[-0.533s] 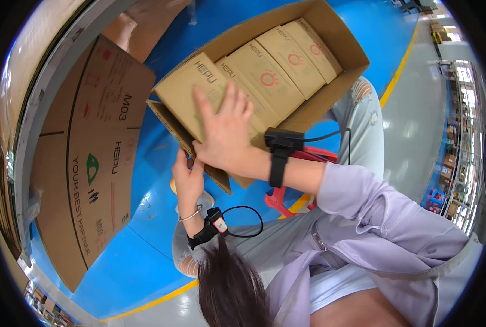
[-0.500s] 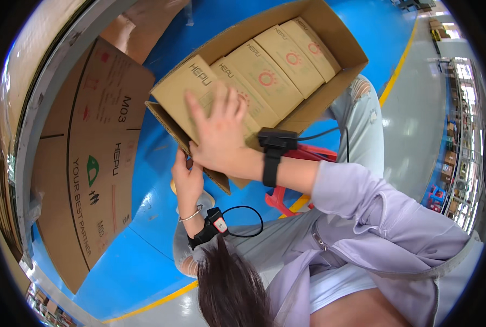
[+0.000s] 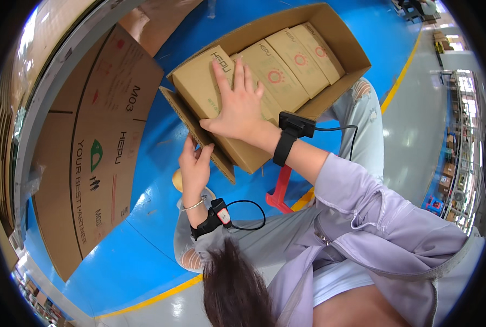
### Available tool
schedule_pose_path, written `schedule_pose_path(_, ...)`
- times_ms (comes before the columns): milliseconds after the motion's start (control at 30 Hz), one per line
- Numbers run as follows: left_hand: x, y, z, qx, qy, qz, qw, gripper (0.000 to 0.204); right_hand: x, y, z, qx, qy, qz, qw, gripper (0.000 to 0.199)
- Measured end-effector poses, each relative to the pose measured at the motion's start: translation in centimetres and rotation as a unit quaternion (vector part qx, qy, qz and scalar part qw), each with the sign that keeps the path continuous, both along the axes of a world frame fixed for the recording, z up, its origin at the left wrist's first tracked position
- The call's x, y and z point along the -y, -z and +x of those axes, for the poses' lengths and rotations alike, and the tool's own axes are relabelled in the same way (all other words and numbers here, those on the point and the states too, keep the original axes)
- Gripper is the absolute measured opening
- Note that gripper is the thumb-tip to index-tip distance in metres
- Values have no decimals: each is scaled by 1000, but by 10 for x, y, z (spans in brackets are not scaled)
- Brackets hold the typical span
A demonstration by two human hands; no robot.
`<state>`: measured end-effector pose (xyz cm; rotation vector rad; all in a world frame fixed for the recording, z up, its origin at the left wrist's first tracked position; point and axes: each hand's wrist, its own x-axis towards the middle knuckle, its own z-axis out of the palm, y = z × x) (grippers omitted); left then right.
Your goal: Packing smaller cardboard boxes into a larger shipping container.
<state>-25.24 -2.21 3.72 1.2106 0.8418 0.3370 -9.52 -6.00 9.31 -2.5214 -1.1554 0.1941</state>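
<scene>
An open cardboard carton (image 3: 338, 35) holds a row of several smaller brown boxes (image 3: 278, 73). My right hand (image 3: 237, 109) lies with fingers spread across the tops of the boxes at the row's left end, mostly on the leftmost box (image 3: 199, 79). It wears a black strap with a device at the wrist. At the carton's left end, my left hand (image 3: 195, 169) pinches the edge of a cardboard flap (image 3: 199, 136); some of its fingers are behind the flap. A gap shows between this flap and the leftmost box.
A large printed carton (image 3: 101, 147) stands on the blue floor (image 3: 150, 234) at the left, beside a grey metal frame. Red bars (image 3: 280, 191) show below the open carton, near my legs. Loaded shelves (image 3: 452, 169) stand far right. A cable runs from each wrist device.
The open carton and its boxes have shifted slightly to the right. My right hand has moved up and right over the boxes. The left-end flap now stands further from the leftmost box.
</scene>
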Motion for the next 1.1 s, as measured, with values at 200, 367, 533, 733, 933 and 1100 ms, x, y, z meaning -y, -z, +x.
schedule_pose_path(200,2,1,3,11,-18,0,1000,52,4,-21,10,-78,-16,-93,993,117)
schedule_pose_path(367,4,3,1,1,-22,47,999,56,13,-17,13,-150,6,-43,988,118)
schedule_pose_path(533,9,4,13,-29,-10,99,995,56,57,-13,48,-151,5,87,985,118)
schedule_pose_path(733,13,-14,12,-74,-66,107,989,55,65,-48,118,-204,18,178,962,114)
schedule_pose_path(933,30,-59,55,-220,-85,521,820,49,109,-66,205,-6,20,63,998,111)
schedule_pose_path(1100,20,-70,121,-156,104,353,917,53,116,-32,262,47,60,-40,996,110)
